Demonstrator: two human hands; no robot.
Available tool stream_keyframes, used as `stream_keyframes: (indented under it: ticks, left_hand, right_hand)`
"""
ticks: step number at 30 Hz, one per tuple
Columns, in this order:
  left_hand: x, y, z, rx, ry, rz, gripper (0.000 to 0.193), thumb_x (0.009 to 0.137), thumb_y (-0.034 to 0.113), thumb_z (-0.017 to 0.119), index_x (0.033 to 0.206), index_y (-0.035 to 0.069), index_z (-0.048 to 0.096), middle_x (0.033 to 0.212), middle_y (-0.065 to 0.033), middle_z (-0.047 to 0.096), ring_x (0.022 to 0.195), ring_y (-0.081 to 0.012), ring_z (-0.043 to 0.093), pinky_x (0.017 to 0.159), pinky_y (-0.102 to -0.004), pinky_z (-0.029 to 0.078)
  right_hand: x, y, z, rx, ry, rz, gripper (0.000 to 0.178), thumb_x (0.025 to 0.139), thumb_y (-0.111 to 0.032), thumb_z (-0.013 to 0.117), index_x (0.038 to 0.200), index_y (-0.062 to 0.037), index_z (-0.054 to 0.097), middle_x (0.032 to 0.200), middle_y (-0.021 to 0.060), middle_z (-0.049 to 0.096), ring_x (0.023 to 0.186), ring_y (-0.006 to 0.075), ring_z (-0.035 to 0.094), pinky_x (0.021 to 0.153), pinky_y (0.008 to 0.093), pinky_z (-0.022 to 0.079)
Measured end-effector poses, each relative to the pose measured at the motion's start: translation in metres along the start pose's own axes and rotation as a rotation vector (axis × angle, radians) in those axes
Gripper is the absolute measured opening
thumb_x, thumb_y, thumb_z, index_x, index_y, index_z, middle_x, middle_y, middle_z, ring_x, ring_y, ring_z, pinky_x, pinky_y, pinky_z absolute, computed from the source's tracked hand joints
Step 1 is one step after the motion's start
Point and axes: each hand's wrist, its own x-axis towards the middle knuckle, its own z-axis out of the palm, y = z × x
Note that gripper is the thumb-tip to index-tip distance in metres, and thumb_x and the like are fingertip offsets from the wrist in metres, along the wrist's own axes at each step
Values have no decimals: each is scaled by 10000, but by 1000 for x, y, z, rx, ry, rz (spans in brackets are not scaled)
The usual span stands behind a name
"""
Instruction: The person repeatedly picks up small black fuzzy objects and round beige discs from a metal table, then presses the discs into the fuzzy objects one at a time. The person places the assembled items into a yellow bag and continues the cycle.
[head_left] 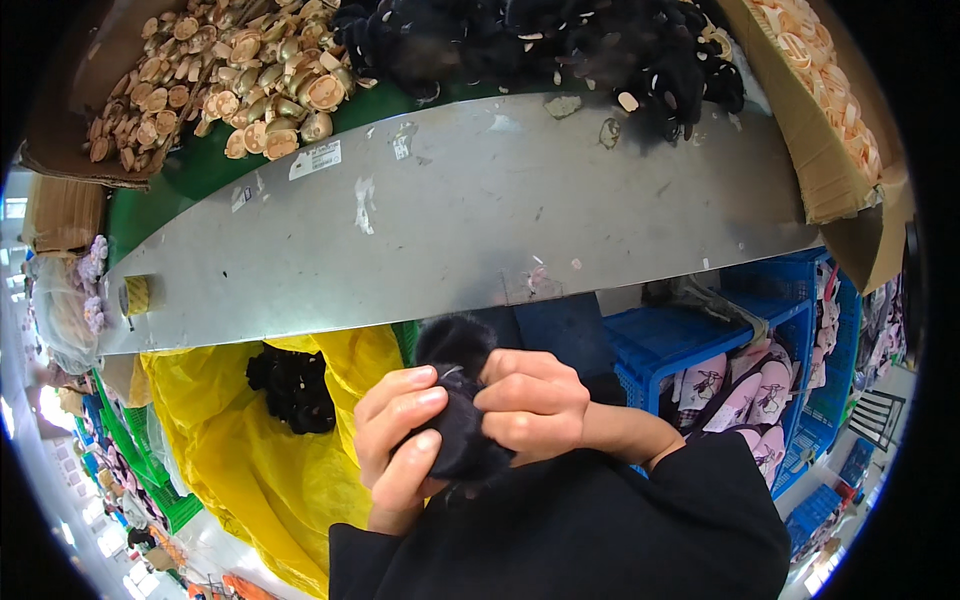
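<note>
- Head view: a black fluffy fabric piece (458,400) is held just below the near edge of the long grey metal work table (480,215), roughly at its middle.
- The left hand (400,440) is wrapped around the piece's left side, its fingers (425,398) curled narrowly and pressed into the fur.
- The right hand (532,402) is closed in a fist-like pinch on the piece's right side, touching the left hand's fingertips.
- Below the table's left part, a yellow plastic bag (250,450) holds more black furry pieces (292,388).
- Below the table's right part, blue plastic crates (690,340) hold pink slippers (745,395).
- Beyond the table's far edge, tan round wooden pieces (230,80) are heaped at the left and a black fluffy pile (540,40) at the middle.
</note>
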Motion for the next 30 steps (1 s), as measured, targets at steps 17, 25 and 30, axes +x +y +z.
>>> stream_keyframes:
  ticks: [17,25,30]
  left_hand:
    - [8,1,4,15,-61,91,346,825,51,780,1065,25,531,1044,-156,556,878,-346,670,712,-386,615]
    - [7,22,12,-104,90,-214,405,853,157,803,1148,10,568,1034,-151,524,856,-322,662,715,-402,617]
    - [5,13,12,-206,178,-281,437,830,159,822,1139,-24,574,1039,-174,526,838,-338,671,719,-436,623]
  right_hand:
    - [-10,5,-2,-43,159,164,429,595,-25,756,1018,20,704,677,70,605,518,198,580,476,291,453]
    - [18,-9,-15,-241,-8,-183,264,740,1,731,996,-10,668,752,34,555,556,146,499,584,304,542]
    - [22,-2,-9,-224,-82,-178,244,751,-20,732,992,-9,700,682,12,541,536,140,503,591,296,547]
